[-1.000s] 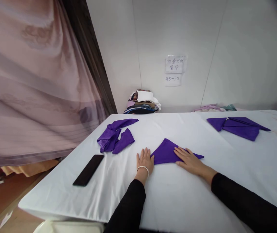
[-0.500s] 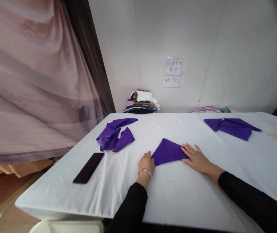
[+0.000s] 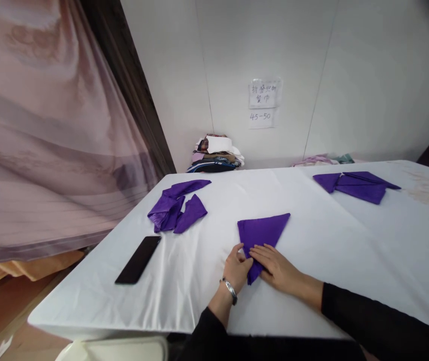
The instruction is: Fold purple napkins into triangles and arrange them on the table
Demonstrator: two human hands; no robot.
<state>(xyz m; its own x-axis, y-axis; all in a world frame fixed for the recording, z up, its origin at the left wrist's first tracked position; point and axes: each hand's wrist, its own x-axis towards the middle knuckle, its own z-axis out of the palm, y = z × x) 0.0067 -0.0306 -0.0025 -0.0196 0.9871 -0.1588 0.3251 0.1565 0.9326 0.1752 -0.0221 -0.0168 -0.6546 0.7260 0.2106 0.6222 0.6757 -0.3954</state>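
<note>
Pinkish curtain (image 3: 49,125) fills the upper left of the frame btw. Next, lower left, a black phone (image 3: 138,259) lying flat on the white tablecloth (image 3: 184,311), w/ a rumpled purple cloth (image 3: 165,213) just above it in the pic. Clothes pile (image 3: 216,156) is up by the wall, a bit left of ctr. Then my left hand (image 3: 237,268), bracelet (image 3: 229,288) on the wrist: fingers curled at the left edge of the folded purple napkin (image 3: 265,228), tbh can't tell if they're pinching it. Napkin's flat on the table approx mid-frame, narrow tip pointing down. My right hand (image 3: 276,265) lies over its lower part, fingers stretched out, pretty much pressed together. Far right, another folded purple cloth (image 3: 361,186), well apart from my hands.
</note>
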